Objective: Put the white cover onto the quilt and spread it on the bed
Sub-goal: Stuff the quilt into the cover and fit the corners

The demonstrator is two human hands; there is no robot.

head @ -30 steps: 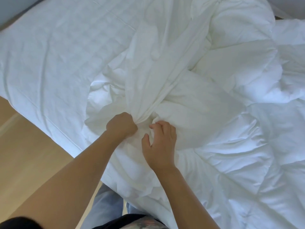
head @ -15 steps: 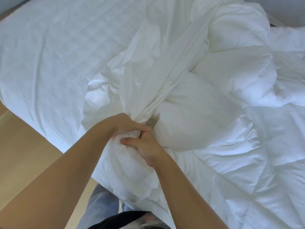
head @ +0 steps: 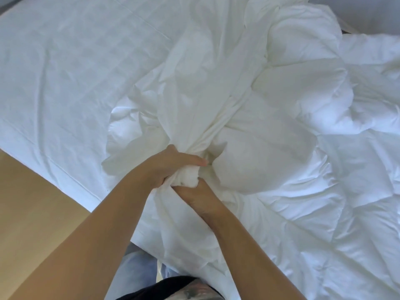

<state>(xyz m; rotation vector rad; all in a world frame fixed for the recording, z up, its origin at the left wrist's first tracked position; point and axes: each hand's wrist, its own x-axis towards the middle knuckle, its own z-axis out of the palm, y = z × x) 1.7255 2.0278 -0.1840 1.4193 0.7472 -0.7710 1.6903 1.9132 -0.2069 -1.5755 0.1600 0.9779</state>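
Your left hand [head: 168, 167]: fingers curled round the bunched white cover [head: 194, 87].
Your right hand [head: 195, 197]: just nearer, fingers clenching the same bunch.
Quilt [head: 324, 169]: rumpled, right on the bed [head: 65, 72].

Pale wooden floor [head: 32, 213] fills the near left, smooth and tan; a grey wall [head: 374, 11] shows in the far right corner; a narrow grey strip [head: 5, 1] cuts the far left corner, too small to identify; at the near edge, light blue trousers [head: 138, 271] and a black garment hem [head: 166, 285].
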